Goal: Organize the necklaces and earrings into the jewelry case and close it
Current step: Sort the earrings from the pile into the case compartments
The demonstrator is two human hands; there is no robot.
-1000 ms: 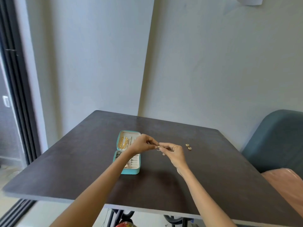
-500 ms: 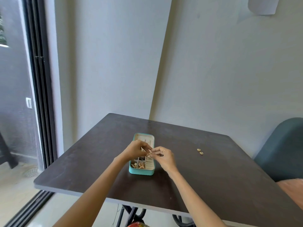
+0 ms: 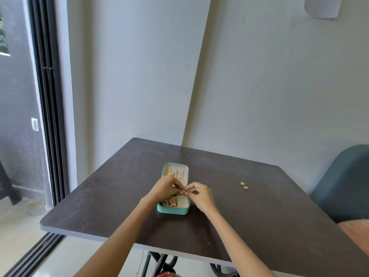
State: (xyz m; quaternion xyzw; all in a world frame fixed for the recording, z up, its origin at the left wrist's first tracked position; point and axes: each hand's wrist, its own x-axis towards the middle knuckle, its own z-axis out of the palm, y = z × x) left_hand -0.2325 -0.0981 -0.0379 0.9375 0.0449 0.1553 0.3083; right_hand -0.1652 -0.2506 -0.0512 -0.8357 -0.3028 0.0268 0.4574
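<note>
A teal jewelry case lies open on the dark table, its lid flat at the far side with gold necklaces in it. Gold pieces fill the near compartments. Over the middle of the case, my left hand and my right hand pinch a small gold earring between their fingertips. Two small gold earrings lie on the table to the right of the case, apart from both hands.
A blue-grey chair stands at the table's right edge. Grey walls meet in a corner behind the table. A sliding glass door with a dark frame is on the left. Metal table legs show below the near edge.
Both hands carried the small earring left from beside the case to over its middle. My view also turned left, so the case now sits nearer centre.
</note>
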